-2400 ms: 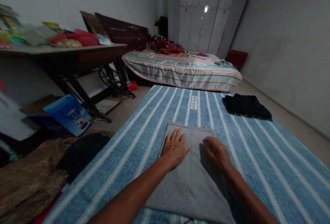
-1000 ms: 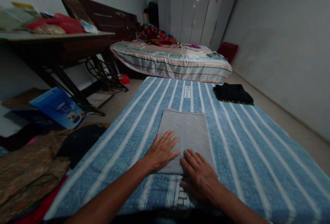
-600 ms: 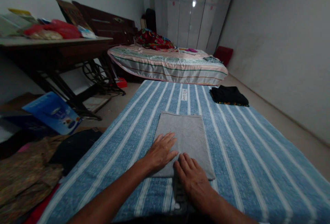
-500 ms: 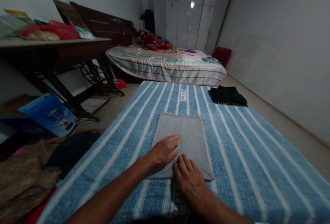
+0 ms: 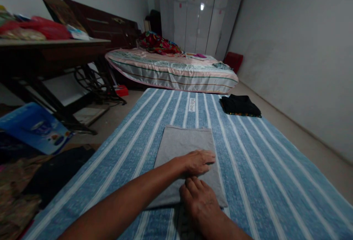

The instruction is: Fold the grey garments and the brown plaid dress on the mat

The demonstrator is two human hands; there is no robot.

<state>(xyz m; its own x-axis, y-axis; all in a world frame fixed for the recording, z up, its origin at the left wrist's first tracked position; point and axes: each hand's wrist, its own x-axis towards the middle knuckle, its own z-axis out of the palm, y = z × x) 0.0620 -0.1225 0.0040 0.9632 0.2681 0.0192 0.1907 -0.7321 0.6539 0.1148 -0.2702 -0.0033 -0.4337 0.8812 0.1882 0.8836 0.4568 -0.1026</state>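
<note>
A grey folded piece of cloth, flat and roughly rectangular, lies on the blue-and-white striped bed cover. My left hand rests palm down across its right half, fingers stretched out. Just nearer to me, my right hand is closed at the cloth's near edge, its fingers curled in and its thumb hidden. The two hands almost touch. Whether the cloth is a shirt or another garment does not show.
A black folded garment stack lies at the far right of the cover. Beyond is a bed with a red floral blanket. At left stand a sewing-machine table, a blue box and dark clothing.
My left hand has slid right across the grey cloth. My right hand's fingers, flatter before, have curled in near the edge. The view has shifted a little.
</note>
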